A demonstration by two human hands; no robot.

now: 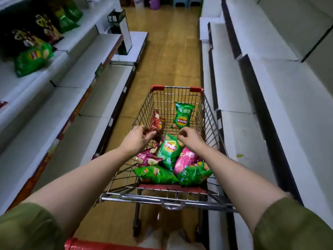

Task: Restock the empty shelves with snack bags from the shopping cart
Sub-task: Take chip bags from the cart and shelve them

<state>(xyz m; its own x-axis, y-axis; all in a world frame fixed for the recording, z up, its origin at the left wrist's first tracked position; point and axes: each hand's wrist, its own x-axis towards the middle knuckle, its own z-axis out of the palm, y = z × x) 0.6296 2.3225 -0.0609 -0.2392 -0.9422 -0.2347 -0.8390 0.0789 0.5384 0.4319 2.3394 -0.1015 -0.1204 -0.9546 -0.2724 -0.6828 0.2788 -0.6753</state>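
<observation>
Single head-worn wide-angle view. Looks forward and down along aisle floor (171, 51), from above handle end of shopping cart (212, 112). Cart basket close, mid-frame. Forearms (81, 177) enter from bottom corners, nearest lens. Shelves (288, 114) run along both edges, lines bowed.

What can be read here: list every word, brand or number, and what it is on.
No text reads clearly.
Green bag at the far end of the cart: red-and-yellow logo, lettering too blurred.
Black bags on the left shelf: large yellow characters, unreadable.
Shelf-edge strips: too blurred.
</observation>
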